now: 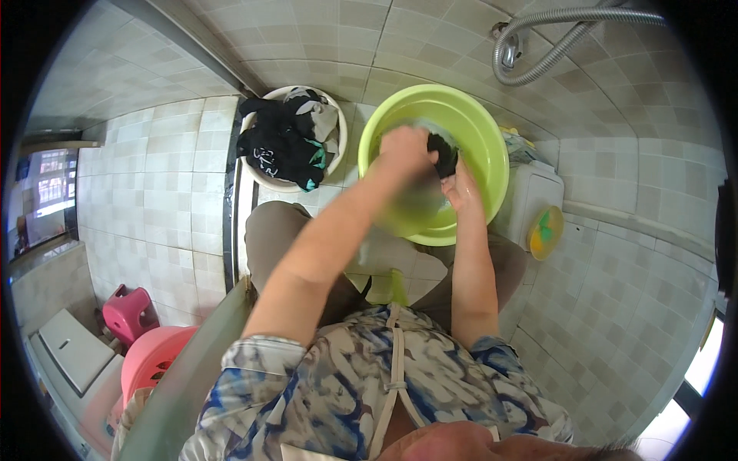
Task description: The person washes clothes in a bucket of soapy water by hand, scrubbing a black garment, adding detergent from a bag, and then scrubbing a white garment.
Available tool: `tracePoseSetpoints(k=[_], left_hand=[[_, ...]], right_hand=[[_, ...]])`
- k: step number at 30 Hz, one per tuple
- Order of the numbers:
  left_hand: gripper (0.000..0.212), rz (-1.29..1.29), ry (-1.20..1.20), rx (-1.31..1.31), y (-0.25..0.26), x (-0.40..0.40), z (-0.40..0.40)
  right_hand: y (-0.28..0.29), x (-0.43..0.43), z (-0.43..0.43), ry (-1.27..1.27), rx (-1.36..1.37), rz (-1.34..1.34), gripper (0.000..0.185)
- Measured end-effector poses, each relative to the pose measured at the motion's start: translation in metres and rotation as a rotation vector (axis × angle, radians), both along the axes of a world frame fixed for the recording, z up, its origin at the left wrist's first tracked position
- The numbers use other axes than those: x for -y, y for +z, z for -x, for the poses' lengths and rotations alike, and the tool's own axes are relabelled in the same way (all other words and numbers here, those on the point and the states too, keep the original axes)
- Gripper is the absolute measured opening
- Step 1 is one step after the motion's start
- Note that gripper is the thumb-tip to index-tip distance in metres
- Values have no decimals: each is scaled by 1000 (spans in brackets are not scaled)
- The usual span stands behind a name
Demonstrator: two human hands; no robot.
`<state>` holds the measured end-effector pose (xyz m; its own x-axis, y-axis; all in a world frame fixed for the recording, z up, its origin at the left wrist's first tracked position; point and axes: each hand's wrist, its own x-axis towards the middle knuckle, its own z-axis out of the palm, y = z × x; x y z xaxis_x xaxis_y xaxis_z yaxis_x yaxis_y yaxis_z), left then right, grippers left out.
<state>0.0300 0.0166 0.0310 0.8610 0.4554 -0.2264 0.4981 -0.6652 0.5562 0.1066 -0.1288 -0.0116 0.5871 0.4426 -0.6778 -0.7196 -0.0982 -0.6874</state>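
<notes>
A light green plastic basin (500,155) stands before me with some cloudy water in it. Inside, a dark wet cloth (443,154) is held between my hands. My left hand (406,144) is curled like a fist at the cloth's left side, its thumb against the fabric. Around the left wrist and below it the picture is smeared by motion, hiding detail there. My right hand (461,185) grips the cloth's right edge, with wet fingers pointing up. Part of the cloth is hidden behind the hands.
A whitish tub (341,138) heaped with dark clothes (282,141) sits at the left. A shower hose (548,26) hangs on the tiled wall. Right of the basin stands a white container (536,184) beside a small yellow dish (545,233). Pink stool (128,316) and pink basket (151,351) stand lower left.
</notes>
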Motion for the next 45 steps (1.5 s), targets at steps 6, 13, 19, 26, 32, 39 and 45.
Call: tracePoseSetpoints(k=[6, 13, 19, 26, 32, 39, 45], left_hand=[[52, 315, -7, 41, 45, -129, 22], [61, -197, 313, -224, -49, -203, 119], [89, -478, 82, -250, -147, -144, 154], [84, -318, 97, -226, -142, -162, 166], [87, -345, 93, -271, -144, -161, 163], [75, -267, 105, -334, -123, -170, 156], [44, 364, -26, 50, -45, -162, 96]], right_hand=[[73, -62, 24, 318, 243, -221, 40], [26, -70, -8, 506, 408, 117, 42], [-132, 3, -84, 765, 902, 846, 39], [-164, -34, -66, 965, 1192, 822, 41], [-162, -4, -46, 1558, 747, 797, 27], [-22, 15, -62, 644, 427, 316, 27], [46, 20, -54, 362, 484, 82, 24]])
